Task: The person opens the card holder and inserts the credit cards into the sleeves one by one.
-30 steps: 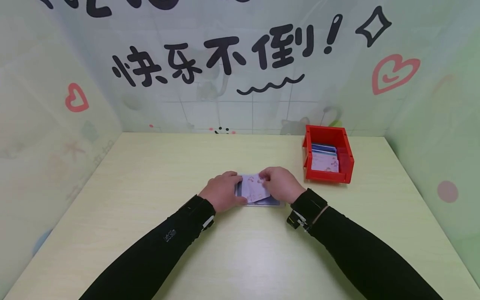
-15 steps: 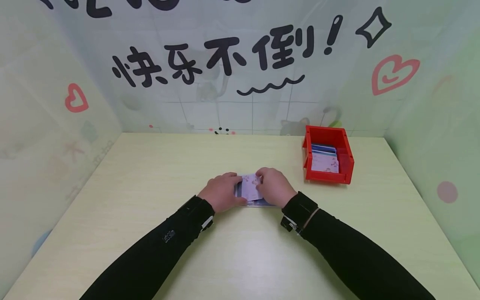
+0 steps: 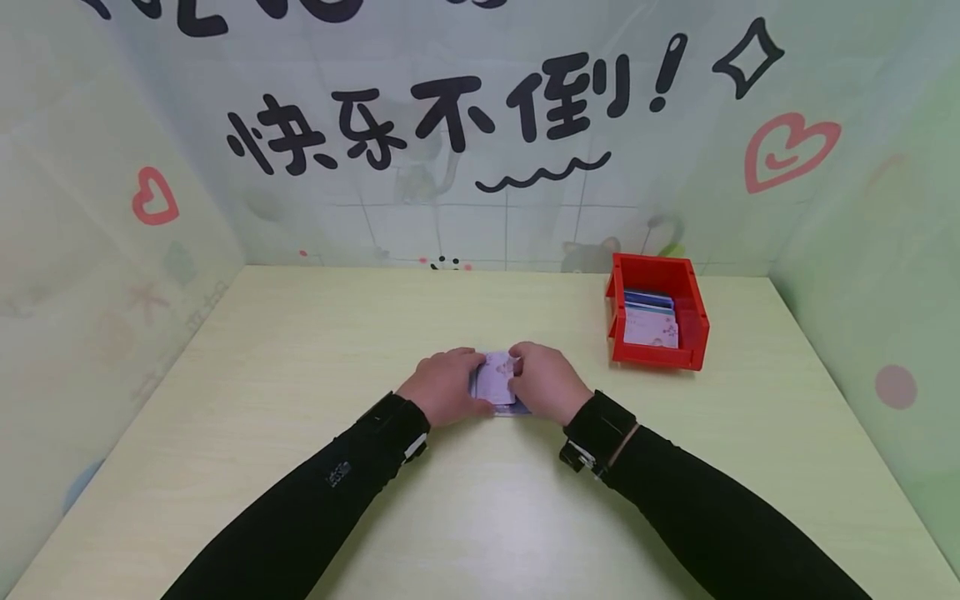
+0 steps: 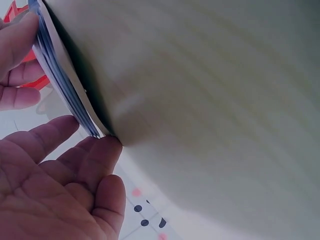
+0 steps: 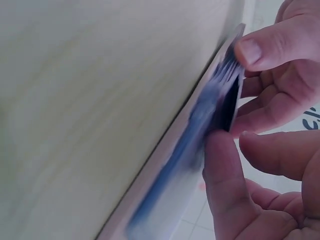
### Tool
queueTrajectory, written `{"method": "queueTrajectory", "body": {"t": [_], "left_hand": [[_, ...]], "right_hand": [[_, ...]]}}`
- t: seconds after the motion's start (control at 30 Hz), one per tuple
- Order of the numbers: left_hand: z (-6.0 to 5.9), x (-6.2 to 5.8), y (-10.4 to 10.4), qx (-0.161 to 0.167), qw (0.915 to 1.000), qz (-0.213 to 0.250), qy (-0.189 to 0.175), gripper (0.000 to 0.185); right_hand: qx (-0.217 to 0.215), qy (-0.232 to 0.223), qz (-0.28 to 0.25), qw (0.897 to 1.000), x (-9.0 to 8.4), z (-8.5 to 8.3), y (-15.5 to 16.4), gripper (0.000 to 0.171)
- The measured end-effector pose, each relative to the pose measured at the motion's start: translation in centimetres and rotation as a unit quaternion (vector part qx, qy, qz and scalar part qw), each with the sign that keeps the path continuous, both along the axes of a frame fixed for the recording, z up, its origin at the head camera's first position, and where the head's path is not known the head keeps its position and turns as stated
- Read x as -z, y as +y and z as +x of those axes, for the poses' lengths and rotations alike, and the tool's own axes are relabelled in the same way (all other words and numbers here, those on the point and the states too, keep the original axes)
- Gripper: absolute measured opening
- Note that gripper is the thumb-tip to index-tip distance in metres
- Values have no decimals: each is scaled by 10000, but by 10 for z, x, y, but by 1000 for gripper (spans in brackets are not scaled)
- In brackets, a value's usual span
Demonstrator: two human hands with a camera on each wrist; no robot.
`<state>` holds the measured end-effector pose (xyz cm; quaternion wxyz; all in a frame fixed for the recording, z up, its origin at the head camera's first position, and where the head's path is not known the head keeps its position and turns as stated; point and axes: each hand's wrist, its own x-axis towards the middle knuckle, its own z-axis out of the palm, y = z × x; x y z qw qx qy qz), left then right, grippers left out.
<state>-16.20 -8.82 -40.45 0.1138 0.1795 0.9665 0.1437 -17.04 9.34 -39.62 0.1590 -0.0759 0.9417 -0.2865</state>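
A small stack of cards (image 3: 495, 380), pale pink with a flower print on top and bluish cards below, sits mid-table between the hands. My left hand (image 3: 447, 386) holds its left end, thumb near the front edge and fingers at the back. From the right, my right hand (image 3: 550, 383) pinches the pink card near its right edge and covers the stack's right end. In the left wrist view the card edges (image 4: 62, 75) show as thin blue and white layers. Motion blurs the blue and white cards (image 5: 175, 175) in the right wrist view, where a dark card stands apart from them.
A red plastic bin (image 3: 660, 358) stands at the back right of the wooden table (image 3: 337, 333). Inside it are more cards (image 3: 651, 327), pink in front and blue behind. Printed fabric walls (image 3: 442, 225) close off the back and both sides.
My right hand has moved left toward the left hand, taking the pink card along. That card was tilted and now lies straighter over the stack. The left hand has barely moved.
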Motion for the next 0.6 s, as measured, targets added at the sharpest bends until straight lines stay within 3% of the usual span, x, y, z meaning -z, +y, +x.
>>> {"method": "queueTrajectory", "body": {"t": [0.6], "left_hand": [[3, -1, 4, 39, 9997, -148, 181, 73]], "right_hand": [[-302, 132, 19, 9995, 0, 10, -1, 48]]}}
